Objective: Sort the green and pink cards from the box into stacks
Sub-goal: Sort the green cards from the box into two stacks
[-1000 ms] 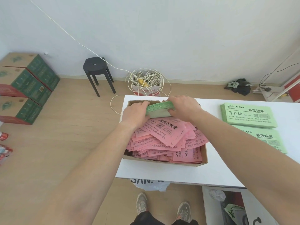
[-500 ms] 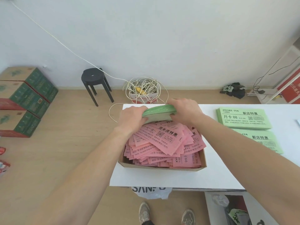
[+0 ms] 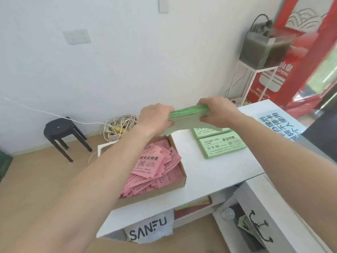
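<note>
two hands: both raised above the table, sharing one bundle of green cards
stool point(image 3: 60, 128): black, on the wood floor at far left, well apart from the table
cable coil point(image 3: 120, 126): pale tangle on the floor by the wall, behind the box
box point(image 3: 175, 187): cardboard, on the white table point(image 3: 209, 172) near its left edge, full of loose pink cards point(image 3: 155, 167) lying at mixed angles
left hand point(image 3: 155, 118): fingers curled, clamped on the left end of the bundle
green bundle point(image 3: 189, 111): held in the air, above the box's far right corner and the table, tilted up to the right
right hand point(image 3: 217, 112): closed over the bundle's right end, thumb underneath
green stacks point(image 3: 223, 146): two neat stacks on the table, right of the box; the farther one partly hidden by the bundle
fish tank point(image 3: 264, 48): murky, on a white stand at far right
</note>
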Demonstrator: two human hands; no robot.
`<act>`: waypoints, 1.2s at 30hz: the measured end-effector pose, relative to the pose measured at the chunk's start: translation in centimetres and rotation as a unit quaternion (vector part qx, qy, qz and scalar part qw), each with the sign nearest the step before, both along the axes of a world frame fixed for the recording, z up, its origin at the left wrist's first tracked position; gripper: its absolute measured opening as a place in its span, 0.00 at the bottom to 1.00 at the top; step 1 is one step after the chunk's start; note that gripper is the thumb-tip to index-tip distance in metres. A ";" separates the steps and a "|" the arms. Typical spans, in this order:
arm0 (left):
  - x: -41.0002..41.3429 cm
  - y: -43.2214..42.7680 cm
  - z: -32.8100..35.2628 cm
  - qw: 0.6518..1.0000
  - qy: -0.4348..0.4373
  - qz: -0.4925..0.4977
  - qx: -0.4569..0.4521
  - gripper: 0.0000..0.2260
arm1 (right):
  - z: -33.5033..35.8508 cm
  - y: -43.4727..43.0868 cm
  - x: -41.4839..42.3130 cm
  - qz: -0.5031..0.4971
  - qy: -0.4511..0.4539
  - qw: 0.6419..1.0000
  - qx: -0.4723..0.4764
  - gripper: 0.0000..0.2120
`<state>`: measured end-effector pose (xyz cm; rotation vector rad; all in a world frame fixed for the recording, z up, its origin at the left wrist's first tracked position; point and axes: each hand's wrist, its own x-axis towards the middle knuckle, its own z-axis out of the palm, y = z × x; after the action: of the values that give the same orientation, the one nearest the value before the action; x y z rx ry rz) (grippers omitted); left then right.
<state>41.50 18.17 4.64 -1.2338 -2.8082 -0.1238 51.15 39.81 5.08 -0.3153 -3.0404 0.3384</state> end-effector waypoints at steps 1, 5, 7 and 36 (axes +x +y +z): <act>1.1 2.1 -0.3 1.000 -0.004 -0.015 -0.004 0.13 | -0.3 1.8 1.8 -0.019 -0.005 1.000 -0.005 0.20; 6.1 9.6 -3.3 0.998 -0.038 -0.048 -0.034 0.13 | -3.3 7.7 8.4 -0.075 -0.040 0.996 -0.038 0.22; 8.5 12.3 -5.7 0.995 -0.061 -0.051 -0.060 0.13 | -6.1 10.0 11.0 -0.092 -0.067 0.992 -0.049 0.24; 12.0 14.9 -16.5 0.975 -0.201 0.094 -0.015 0.23 | -19.3 15.7 12.9 -0.055 -0.121 0.984 -0.115 0.21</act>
<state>53.54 33.03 -11.89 -1.0403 -3.2640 -0.3596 64.10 55.51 -14.23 -0.5759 -3.2036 0.6948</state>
